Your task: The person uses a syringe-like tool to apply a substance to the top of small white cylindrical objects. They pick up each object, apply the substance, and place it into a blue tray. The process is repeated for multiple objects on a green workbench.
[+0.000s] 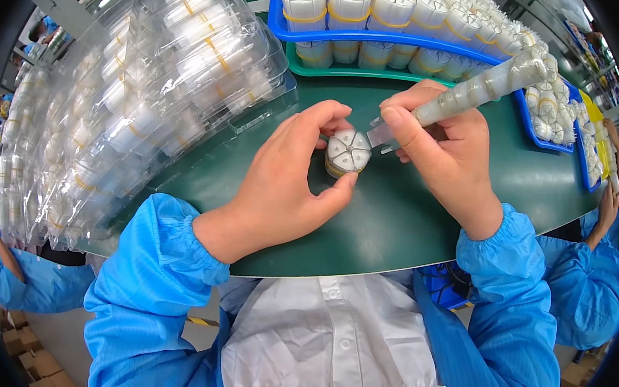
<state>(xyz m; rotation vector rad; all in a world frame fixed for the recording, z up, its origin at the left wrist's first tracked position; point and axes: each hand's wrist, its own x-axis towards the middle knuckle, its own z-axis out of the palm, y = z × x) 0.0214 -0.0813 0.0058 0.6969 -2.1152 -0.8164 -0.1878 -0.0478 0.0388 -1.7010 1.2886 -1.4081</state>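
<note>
My left hand (pixel 272 174) curls its thumb and fingers around a short, round bundle of white wedge-shaped pieces (pixel 348 151), with a yellow band about its side. The bundle stands on the green table with its segmented end up. In my right hand (pixel 436 136) is a long, pale, tape-wrapped handle tool (pixel 486 86) with a clear, flat, pronged tip (pixel 383 134). That tip points left, close beside the bundle's right edge; whether they touch I cannot tell. Some of my right fingers are hidden behind the handle.
Tall stacks of clear plastic trays (pixel 169 73) with banded white bundles stand on the left. A blue tray (pixel 384 33) full of similar bundles sits on a green tray (pixel 358 72) at the back. More blue trays (pixel 549 138) lie on the right. People in blue sleeves (pixel 585 281) work on both sides.
</note>
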